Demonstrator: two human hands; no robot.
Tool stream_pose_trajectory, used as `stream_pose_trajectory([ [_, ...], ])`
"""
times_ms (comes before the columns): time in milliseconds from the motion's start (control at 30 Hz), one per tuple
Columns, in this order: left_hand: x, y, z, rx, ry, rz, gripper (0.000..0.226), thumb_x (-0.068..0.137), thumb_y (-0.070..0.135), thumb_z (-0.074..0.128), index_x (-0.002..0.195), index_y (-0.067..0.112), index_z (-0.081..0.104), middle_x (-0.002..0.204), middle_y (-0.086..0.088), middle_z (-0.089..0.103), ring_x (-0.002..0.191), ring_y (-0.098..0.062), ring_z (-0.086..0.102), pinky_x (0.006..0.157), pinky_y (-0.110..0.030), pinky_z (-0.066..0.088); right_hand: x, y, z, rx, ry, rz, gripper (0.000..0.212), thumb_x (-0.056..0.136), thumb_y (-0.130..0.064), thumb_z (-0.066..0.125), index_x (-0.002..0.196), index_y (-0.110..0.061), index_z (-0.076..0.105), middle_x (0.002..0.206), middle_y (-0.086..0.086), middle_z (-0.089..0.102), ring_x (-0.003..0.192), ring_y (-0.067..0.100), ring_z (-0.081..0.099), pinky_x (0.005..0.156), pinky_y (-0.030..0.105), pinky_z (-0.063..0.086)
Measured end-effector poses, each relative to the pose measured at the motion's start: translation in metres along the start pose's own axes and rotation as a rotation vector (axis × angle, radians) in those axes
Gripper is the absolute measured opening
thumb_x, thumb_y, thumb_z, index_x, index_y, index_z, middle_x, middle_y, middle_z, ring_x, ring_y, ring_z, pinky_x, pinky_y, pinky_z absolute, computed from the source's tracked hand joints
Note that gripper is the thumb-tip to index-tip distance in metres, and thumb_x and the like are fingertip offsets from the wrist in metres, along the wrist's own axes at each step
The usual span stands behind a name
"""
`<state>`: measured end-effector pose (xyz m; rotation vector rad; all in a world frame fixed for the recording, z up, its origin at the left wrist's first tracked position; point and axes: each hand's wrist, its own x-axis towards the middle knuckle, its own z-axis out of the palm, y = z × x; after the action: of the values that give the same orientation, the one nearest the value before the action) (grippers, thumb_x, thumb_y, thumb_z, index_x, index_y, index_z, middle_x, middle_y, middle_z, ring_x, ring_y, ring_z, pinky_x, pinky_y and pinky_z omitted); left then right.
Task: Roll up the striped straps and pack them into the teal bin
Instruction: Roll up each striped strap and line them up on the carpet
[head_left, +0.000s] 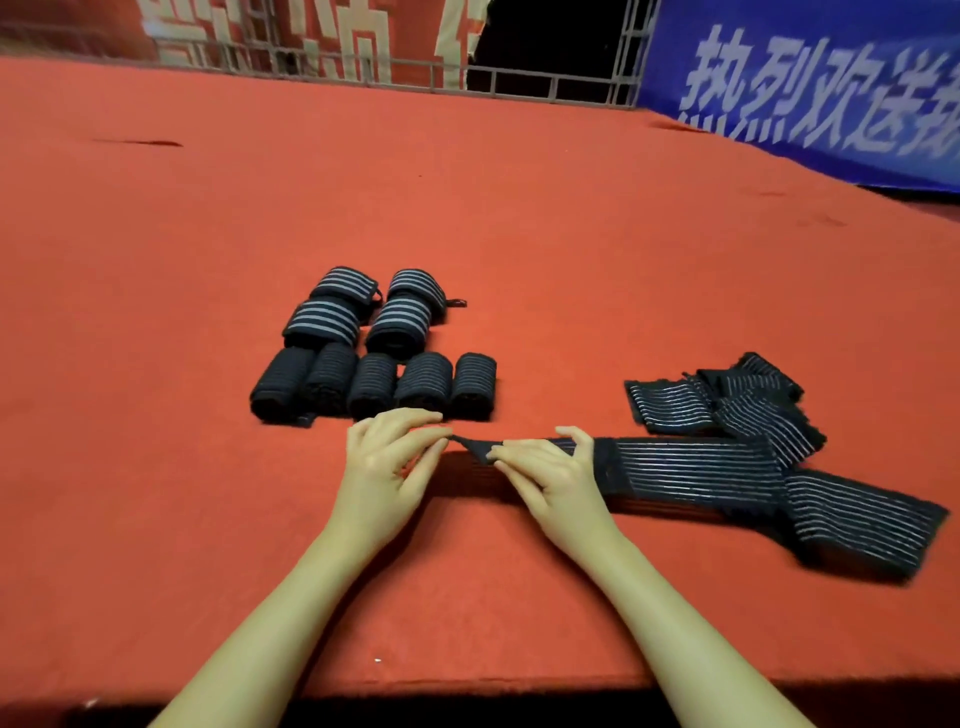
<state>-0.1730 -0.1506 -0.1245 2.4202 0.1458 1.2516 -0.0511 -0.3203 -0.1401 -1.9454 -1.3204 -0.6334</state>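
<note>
Both my hands meet at the near end of a flat striped strap (696, 470) on the red worktop (467, 218): left hand (387, 467) pinching its pointed tip, right hand (550, 470) with its grip curled over the fabric beside it. Rolled straps (374, 345) sit just beyond my fingers, loose straps (722, 400) to the right.

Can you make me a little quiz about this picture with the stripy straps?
1. True or false: both hands pinch the end of the flat black striped elastic strap.
2. How many rolled-up black striped straps sit on the red felt table?
3. Loose unrolled striped straps lie nearer which hand: A left hand, B right hand?

Key: 1 true; 2 nine; 3 B.
</note>
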Motion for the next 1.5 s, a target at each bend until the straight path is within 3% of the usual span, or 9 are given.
stream_pose_trajectory([
  [367, -0.031, -0.02, -0.04, 0.161, -0.24, 0.033, 0.026, 0.089, 0.033, 0.052, 0.09, 0.018, 0.073, 0.102, 0.005, 0.071, 0.092, -0.015, 0.065, 0.084, -0.032, 0.038, 0.004, -0.032, 0.029, 0.121, -0.333, -0.037, 0.033, 0.091, -0.048, 0.047, 0.102, -0.029, 0.071, 0.109, -0.017, 0.069, 0.108, -0.002, 0.056, 0.097, 0.032, 0.022],
  [567, -0.014, -0.006, -0.027, 0.263, -0.324, 0.066, 0.029, 0.089, 0.037, 0.049, 0.085, 0.018, 0.072, 0.091, 0.008, 0.07, 0.082, -0.015, 0.064, 0.078, -0.034, 0.039, 0.009, -0.006, -0.009, -0.066, -0.104, 0.009, 0.025, 0.091, -0.03, 0.047, 0.099, -0.023, 0.07, 0.102, -0.014, 0.068, 0.1, 0.007, 0.055, 0.084, 0.029, 0.021],
  [700, -0.001, 0.017, 0.003, 0.247, -0.39, 0.071, 0.03, 0.088, 0.036, 0.046, 0.085, 0.018, 0.071, 0.09, 0.006, 0.07, 0.079, -0.019, 0.064, 0.076, -0.035, 0.037, -0.006, 0.024, -0.042, -0.321, 0.014, 0.049, 0.028, 0.085, -0.022, 0.047, 0.101, -0.019, 0.071, 0.108, -0.007, 0.068, 0.109, 0.012, 0.052, 0.086, 0.035, 0.021],
  [867, 0.009, 0.051, 0.046, 0.17, -0.475, 0.08, 0.032, 0.088, 0.037, 0.044, 0.09, 0.019, 0.07, 0.094, 0.006, 0.07, 0.084, -0.019, 0.065, 0.078, -0.032, 0.037, -0.02, 0.063, -0.076, -0.557, -0.089, 0.279, 0.044, 0.09, -0.035, 0.037, 0.117, -0.015, 0.066, 0.13, 0.002, 0.061, 0.131, 0.02, 0.046, 0.102, 0.045, 0.018],
  [1000, 0.02, 0.087, 0.085, 0.075, -0.506, 0.063, 0.045, 0.088, 0.04, 0.034, 0.109, 0.018, 0.067, 0.113, 0.002, 0.066, 0.105, -0.021, 0.059, 0.088, -0.035, 0.04, -0.039, 0.088, -0.096, -0.435, -0.255, 0.476, 0.066, 0.088, -0.057, 0.016, 0.14, -0.029, 0.046, 0.15, -0.01, 0.04, 0.145, 0.01, 0.022, 0.11, 0.038, -0.003],
  [1100, 0.039, 0.112, 0.112, -0.005, -0.581, -0.009, 0.049, 0.094, 0.039, 0.03, 0.132, 0.017, 0.053, 0.136, 0.001, 0.052, 0.127, -0.019, 0.042, 0.1, -0.036, 0.027, -0.049, 0.096, -0.102, -0.313, -0.234, 0.547, 0.07, 0.086, -0.06, 0.014, 0.146, -0.031, 0.033, 0.153, -0.015, 0.031, 0.142, -0.002, 0.013, 0.11, 0.032, -0.007],
  [1200, 0.05, 0.129, 0.141, -0.038, -0.67, -0.069, 0.04, 0.101, 0.03, 0.036, 0.14, 0.019, 0.042, 0.142, 0.002, 0.045, 0.13, -0.02, 0.035, 0.102, -0.036, 0.02, -0.054, 0.097, -0.105, -0.144, -0.16, 0.637, 0.062, 0.086, -0.054, 0.018, 0.145, -0.038, 0.028, 0.151, -0.017, 0.031, 0.136, -0.012, 0.015, 0.108, 0.024, -0.005],
  [1333, 0.046, 0.141, 0.172, -0.067, -0.73, -0.177, 0.038, 0.1, 0.033, 0.041, 0.136, 0.022, 0.048, 0.127, -0.002, 0.05, 0.119, -0.023, 0.039, 0.095, -0.034, 0.022, -0.053, 0.099, -0.109, -0.003, -0.131, 0.741, 0.048, 0.089, -0.039, 0.023, 0.137, -0.044, 0.029, 0.147, -0.02, 0.034, 0.128, -0.021, 0.017, 0.106, 0.019, -0.003],
  [1500, 0.046, 0.139, 0.181, -0.172, -0.445, -0.256, 0.014, 0.095, 0.024, 0.055, 0.103, 0.019, 0.065, 0.101, 0.002, 0.054, 0.102, -0.02, 0.043, 0.075, -0.029, 0.016, -0.049, 0.108, -0.114, 0.047, -0.191, 0.684, 0.042, 0.093, -0.04, 0.018, 0.133, -0.05, 0.026, 0.141, -0.032, 0.028, 0.125, -0.032, 0.007, 0.112, 0.023, -0.011],
])
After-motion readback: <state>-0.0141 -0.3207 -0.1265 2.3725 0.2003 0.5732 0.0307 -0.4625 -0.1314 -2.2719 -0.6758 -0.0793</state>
